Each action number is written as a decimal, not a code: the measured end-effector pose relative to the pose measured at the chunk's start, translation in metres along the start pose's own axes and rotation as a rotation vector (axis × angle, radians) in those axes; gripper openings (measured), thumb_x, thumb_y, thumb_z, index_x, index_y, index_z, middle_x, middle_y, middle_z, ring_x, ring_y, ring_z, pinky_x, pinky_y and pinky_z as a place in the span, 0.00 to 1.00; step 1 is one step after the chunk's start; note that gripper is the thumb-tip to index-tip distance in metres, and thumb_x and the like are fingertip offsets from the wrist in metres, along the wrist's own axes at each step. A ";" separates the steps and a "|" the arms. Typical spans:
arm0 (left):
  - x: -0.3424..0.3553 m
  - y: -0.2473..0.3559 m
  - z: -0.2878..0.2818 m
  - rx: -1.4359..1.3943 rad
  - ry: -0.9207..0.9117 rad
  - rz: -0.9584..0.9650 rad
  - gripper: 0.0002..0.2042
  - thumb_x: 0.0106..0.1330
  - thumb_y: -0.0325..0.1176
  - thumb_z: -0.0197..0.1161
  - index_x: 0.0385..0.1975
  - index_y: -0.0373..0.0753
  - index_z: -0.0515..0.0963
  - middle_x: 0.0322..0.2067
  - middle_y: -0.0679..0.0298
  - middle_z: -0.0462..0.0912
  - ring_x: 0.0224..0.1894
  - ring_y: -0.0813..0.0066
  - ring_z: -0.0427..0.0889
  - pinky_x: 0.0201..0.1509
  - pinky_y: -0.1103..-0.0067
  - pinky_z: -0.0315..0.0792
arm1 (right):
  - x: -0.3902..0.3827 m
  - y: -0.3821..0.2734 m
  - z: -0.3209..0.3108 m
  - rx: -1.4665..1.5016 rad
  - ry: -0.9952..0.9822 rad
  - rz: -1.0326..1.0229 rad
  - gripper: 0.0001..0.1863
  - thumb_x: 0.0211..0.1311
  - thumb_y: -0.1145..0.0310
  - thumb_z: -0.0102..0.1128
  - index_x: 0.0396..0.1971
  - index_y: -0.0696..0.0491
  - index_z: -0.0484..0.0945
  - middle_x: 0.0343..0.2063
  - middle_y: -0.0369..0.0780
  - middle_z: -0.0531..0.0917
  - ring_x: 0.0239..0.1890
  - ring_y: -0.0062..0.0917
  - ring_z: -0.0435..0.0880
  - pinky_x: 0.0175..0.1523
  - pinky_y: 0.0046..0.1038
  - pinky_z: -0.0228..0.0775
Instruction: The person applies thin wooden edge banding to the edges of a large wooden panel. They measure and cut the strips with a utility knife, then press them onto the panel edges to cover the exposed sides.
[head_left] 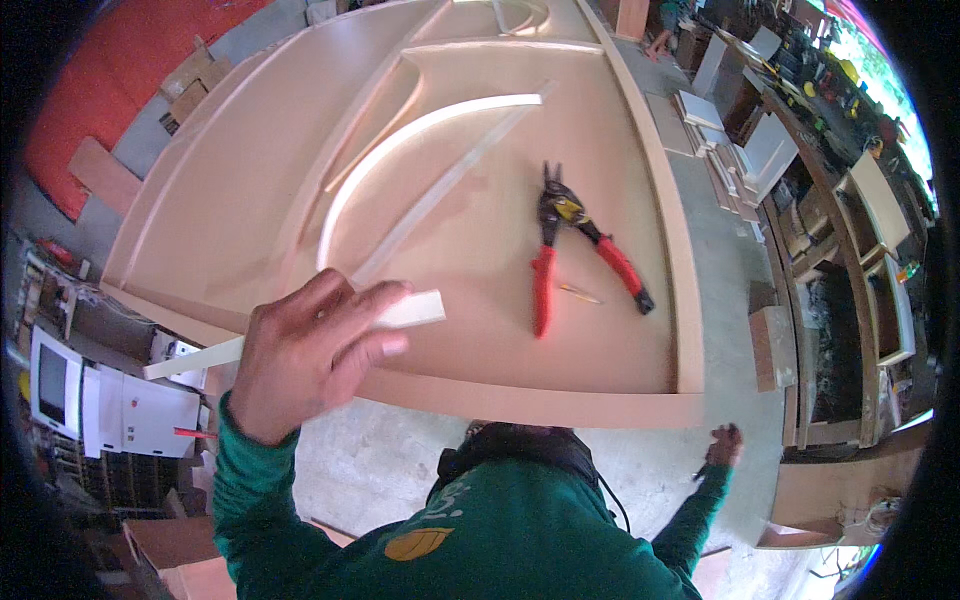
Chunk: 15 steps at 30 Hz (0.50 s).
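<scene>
My left hand is closed around a narrow white strip, above the near left part of a large tan wooden panel. The strip's longer end sticks out to the left past my wrist. Beyond the hand, a curved white strip lies on the panel, and a straight pale strip runs slantwise beside it. Red-handled snips rest spread on the panel, with a pencil-like stick between their handles. Low at the right, away from the panel, my right hand has curled fingers; something dark shows by it.
Raised edging borders the panel. Along the right stands a cluttered workbench, with stacked boards on the floor and a wooden cabinet frame. White cabinets stand at the left. A person's hand shows far back.
</scene>
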<state>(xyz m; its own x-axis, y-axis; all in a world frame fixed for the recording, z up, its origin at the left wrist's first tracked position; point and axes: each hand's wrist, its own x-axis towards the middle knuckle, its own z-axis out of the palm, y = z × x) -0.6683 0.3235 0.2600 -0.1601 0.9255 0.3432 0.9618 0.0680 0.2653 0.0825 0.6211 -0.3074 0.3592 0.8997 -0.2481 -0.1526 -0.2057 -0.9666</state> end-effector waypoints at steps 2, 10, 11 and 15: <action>-0.021 -0.023 0.001 0.036 -0.032 -0.028 0.22 0.61 0.36 0.79 0.57 0.44 0.88 0.29 0.61 0.79 0.30 0.65 0.83 0.33 0.69 0.78 | -0.079 -0.101 0.134 -0.357 -0.109 -0.099 0.27 0.75 0.67 0.65 0.70 0.55 0.73 0.38 0.39 0.86 0.15 0.17 0.69 0.17 0.25 0.60; -0.008 -0.057 -0.011 -0.005 -0.022 0.243 0.20 0.69 0.35 0.73 0.61 0.47 0.85 0.32 0.62 0.76 0.31 0.64 0.83 0.34 0.68 0.80 | -0.244 -0.262 0.213 -0.355 -0.072 -0.396 0.25 0.78 0.63 0.65 0.69 0.55 0.75 0.28 0.31 0.77 0.16 0.09 0.64 0.17 0.19 0.54; -0.004 -0.056 -0.012 -0.028 -0.025 0.200 0.19 0.70 0.34 0.72 0.61 0.46 0.85 0.33 0.61 0.78 0.33 0.61 0.84 0.35 0.66 0.81 | -0.257 -0.269 0.212 -0.355 -0.066 -0.393 0.25 0.78 0.63 0.65 0.69 0.55 0.75 0.27 0.30 0.76 0.15 0.08 0.64 0.17 0.19 0.54; 0.036 -0.098 0.005 0.135 0.094 -0.100 0.12 0.74 0.35 0.68 0.52 0.38 0.84 0.39 0.49 0.83 0.42 0.45 0.87 0.45 0.55 0.81 | -0.283 -0.288 0.181 -0.378 0.005 -0.402 0.23 0.79 0.61 0.64 0.66 0.56 0.78 0.24 0.28 0.74 0.14 0.08 0.62 0.17 0.19 0.52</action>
<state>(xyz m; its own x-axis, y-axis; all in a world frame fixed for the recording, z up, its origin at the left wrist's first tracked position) -0.7671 0.3523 0.2425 -0.2700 0.8731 0.4059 0.9602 0.2126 0.1812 -0.1420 0.4949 0.0525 0.3251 0.9343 0.1463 0.3387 0.0294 -0.9404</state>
